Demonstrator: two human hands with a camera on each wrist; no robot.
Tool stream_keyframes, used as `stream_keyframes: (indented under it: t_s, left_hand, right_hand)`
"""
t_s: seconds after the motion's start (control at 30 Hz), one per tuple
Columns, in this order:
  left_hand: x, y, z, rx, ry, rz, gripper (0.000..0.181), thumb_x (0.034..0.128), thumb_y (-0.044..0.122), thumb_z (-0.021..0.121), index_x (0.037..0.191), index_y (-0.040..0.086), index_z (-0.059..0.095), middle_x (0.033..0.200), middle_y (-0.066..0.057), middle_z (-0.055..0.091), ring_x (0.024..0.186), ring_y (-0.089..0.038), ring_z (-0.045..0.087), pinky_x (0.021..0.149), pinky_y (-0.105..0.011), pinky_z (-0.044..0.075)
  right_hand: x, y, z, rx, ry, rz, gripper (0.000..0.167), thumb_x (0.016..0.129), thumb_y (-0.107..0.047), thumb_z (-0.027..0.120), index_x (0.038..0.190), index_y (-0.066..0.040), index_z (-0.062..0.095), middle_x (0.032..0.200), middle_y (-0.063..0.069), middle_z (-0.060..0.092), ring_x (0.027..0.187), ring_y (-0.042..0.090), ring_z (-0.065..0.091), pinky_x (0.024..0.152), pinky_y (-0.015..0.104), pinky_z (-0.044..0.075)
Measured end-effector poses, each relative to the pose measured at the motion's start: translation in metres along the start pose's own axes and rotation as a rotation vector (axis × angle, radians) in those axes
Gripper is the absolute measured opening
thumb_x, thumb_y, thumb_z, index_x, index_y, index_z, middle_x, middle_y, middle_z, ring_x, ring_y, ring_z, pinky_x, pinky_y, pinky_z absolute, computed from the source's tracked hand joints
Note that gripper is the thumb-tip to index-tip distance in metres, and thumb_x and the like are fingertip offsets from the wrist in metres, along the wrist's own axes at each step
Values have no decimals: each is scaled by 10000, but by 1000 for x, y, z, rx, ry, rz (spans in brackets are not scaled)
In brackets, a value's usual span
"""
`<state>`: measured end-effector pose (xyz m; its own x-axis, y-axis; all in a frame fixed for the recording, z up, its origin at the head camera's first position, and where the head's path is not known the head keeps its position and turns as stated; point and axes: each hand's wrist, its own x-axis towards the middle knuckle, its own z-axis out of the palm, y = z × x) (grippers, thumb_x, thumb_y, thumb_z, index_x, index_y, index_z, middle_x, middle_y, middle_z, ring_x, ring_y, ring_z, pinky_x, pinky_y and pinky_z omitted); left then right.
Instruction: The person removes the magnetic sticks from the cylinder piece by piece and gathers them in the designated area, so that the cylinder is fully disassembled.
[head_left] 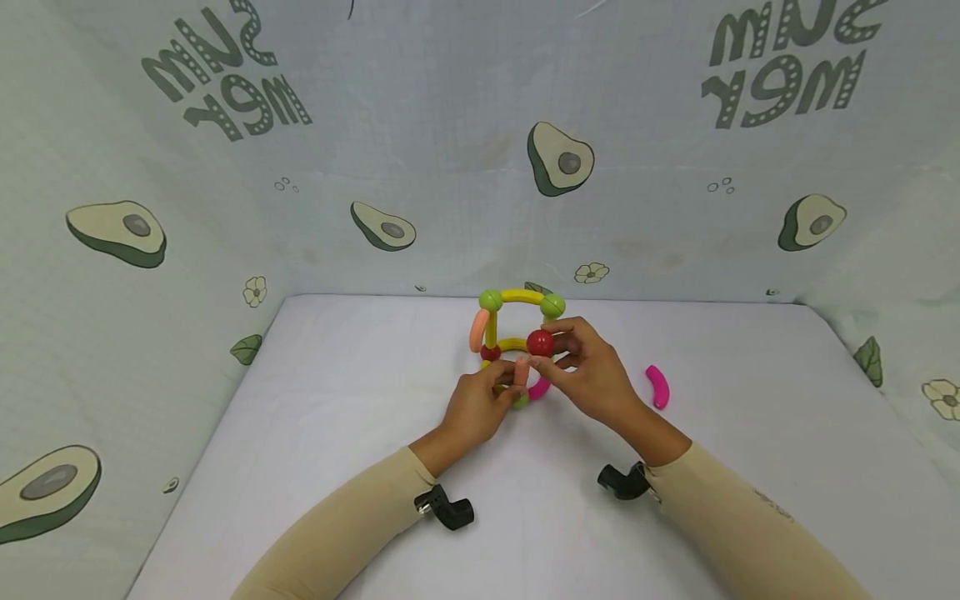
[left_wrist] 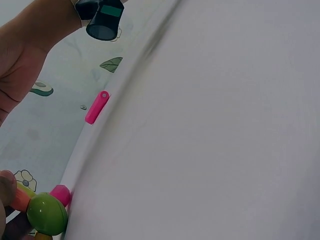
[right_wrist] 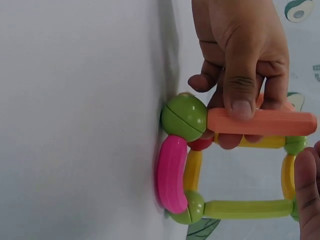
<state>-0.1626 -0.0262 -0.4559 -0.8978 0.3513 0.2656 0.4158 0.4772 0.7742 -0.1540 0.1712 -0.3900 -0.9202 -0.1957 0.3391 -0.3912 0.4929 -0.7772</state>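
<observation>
My left hand [head_left: 474, 408] pinches an upright orange stick [head_left: 521, 372] between thumb and fingers; its lower end meets a green ball [right_wrist: 184, 117] near the table. Across from it, my right hand [head_left: 596, 375] grips a red ball [head_left: 540, 343], index finger above and thumb below, close to the stick's top. Behind both hands stands a frame of balls and sticks, with green balls [head_left: 491, 301] at its upper corners and a yellow stick [head_left: 522, 296] between them. A curved orange piece [head_left: 477, 331] hangs on its left side. Low down, a pink curved piece [right_wrist: 172, 174] joins two green balls.
A loose pink curved piece [head_left: 657, 387] lies on the white table [head_left: 360, 367], right of the frame. Behind the table hangs a patterned cloth [head_left: 465, 167]. Black wrist cameras [head_left: 453, 510] sit under both sleeves.
</observation>
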Motion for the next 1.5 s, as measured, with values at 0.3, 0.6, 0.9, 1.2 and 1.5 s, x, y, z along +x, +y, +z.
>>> stream_keyframes:
  t_s: [0.3, 0.6, 0.9, 1.2, 1.5]
  left_hand:
    - [-1, 0, 0, 18, 2, 2, 322, 942, 189, 758, 1242, 115, 666, 1093, -14, 764, 942, -90, 701, 799, -250, 553]
    - [-1, 1, 0, 24, 0, -6, 311, 941, 185, 764, 1231, 126, 670, 1086, -2, 766, 914, -82, 676, 775, -258, 532]
    - [0, -1, 1, 19, 7, 6, 336, 927, 184, 774, 1236, 105, 669, 1099, -18, 765, 966, -102, 702, 812, -264, 550]
    - [1, -1, 0, 25, 10, 4, 315, 928, 190, 775, 1217, 116, 677, 1074, -8, 770, 891, -74, 672, 737, -244, 522]
    - [1, -2, 0, 33, 5, 1, 319, 931, 191, 773, 1226, 122, 675, 1084, -5, 768, 931, -80, 679, 767, -253, 527]
  right_hand:
    - [-4, 13, -26, -46, 64, 13, 472, 902, -92, 803, 1302, -36, 557, 1074, 118, 686, 900, 234, 635, 735, 147, 515]
    - [-6, 26, -49, -128, 29, 166, 479, 973, -309, 730, 1336, -54, 547, 1117, 136, 729, 794, 282, 706, 690, 218, 538]
    - [1, 48, -61, -248, 52, 199, 520, 982, -354, 712, 1384, -80, 528, 1183, 139, 690, 1069, 297, 609, 804, 325, 527]
    - [17, 64, -72, -261, 62, 246, 583, 1019, -460, 615, 1454, -89, 500, 1232, 184, 638, 1158, 371, 546, 807, 488, 535]
    - [35, 75, -69, -304, 22, 307, 551, 1003, -278, 664, 1462, -40, 472, 1265, 196, 602, 1200, 387, 520, 873, 524, 507]
